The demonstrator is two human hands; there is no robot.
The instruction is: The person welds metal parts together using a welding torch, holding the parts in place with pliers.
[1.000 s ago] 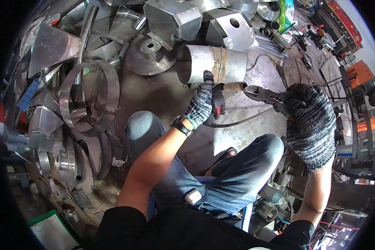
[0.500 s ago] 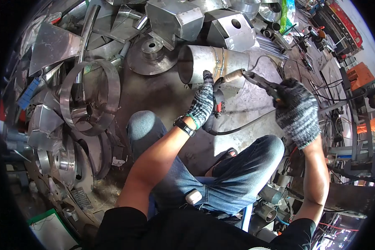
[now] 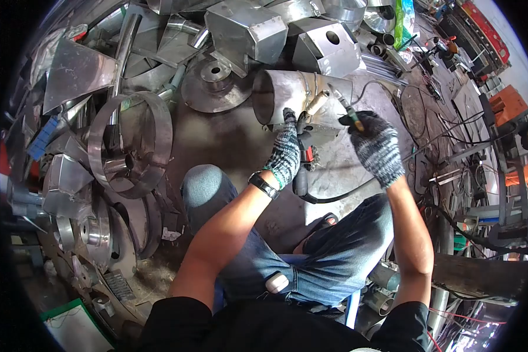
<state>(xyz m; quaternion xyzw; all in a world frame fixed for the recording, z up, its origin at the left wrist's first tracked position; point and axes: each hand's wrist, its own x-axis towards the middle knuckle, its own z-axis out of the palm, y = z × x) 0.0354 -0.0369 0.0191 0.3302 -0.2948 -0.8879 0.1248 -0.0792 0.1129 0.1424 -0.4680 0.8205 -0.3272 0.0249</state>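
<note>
My left hand [image 3: 284, 149], in a grey-and-black knit glove, is closed around a welding torch [image 3: 305, 154] with a red trigger. The torch's brownish nozzle [image 3: 318, 102] points up and right, in front of a metal cone [image 3: 281, 97] with a weld seam around it. A cable runs from the torch's lower end to the right. My right hand [image 3: 374, 144], gloved alike, grips slim pliers [image 3: 346, 105], seen nearly edge-on. Their tip is up and left, apart from the nozzle. The cone lies on its side on the floor [image 3: 217, 144], its wide mouth facing left.
A flanged disc [image 3: 211, 94] lies left of the cone, and box-shaped metal parts [image 3: 246, 32] stand behind it. A large metal ring [image 3: 94, 141] and scrap pieces crowd the left. Cables [image 3: 416, 111] and tools cover the right side.
My right hand has moved left with the pliers, which have come off the nozzle's end and turned upward. The torch nozzle now tilts more steeply upward.
</note>
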